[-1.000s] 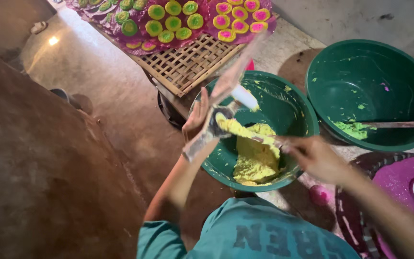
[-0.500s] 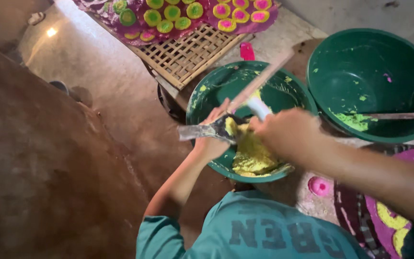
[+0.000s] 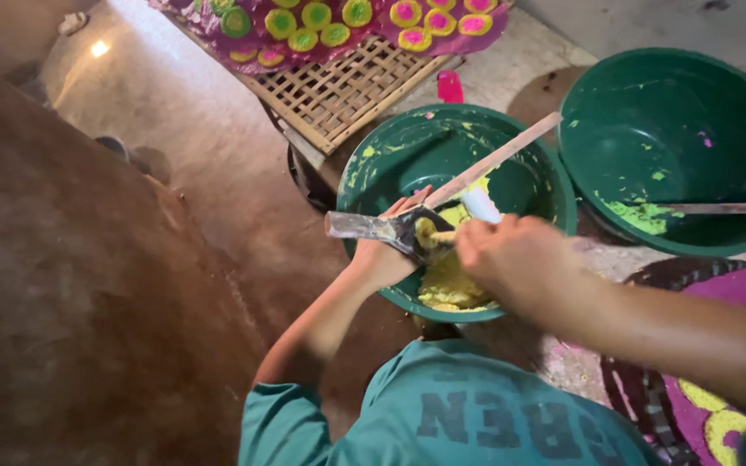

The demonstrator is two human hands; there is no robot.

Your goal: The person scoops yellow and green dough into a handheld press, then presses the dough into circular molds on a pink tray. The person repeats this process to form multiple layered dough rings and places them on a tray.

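Curling around a small dark mould (image 3: 420, 231), the left hand (image 3: 388, 250) grips it from below, the mould's metal handle (image 3: 357, 226) jutting out to the left. A lump of yellow paste (image 3: 426, 231) sits in the mould. The left forearm runs down and left from the hand to a teal sleeve (image 3: 280, 414). The right hand (image 3: 511, 259) is clenched, knuckles up, on a thin tool whose tip meets the paste in the mould; what kind of tool it is cannot be told. That forearm stretches away to the lower right.

Both hands hover over a round green bowl (image 3: 373, 160), smeared inside with yellow-green streaks and holding a soft heap of yellow paste (image 3: 446, 280) at its near side. A long wooden stick (image 3: 498, 157) leans across this bowl's rim. Just beside it on the right stands a second green bowl (image 3: 649, 112), with a patch of green paste (image 3: 641, 214) at its bottom and another stick (image 3: 718, 208) lying across.

Behind the bowls a woven bamboo tray (image 3: 347, 91) rests on the bare concrete floor (image 3: 174, 129), partly under a purple sheet (image 3: 261, 43) carrying rows of round green, yellow and pink pieces (image 3: 317, 15).
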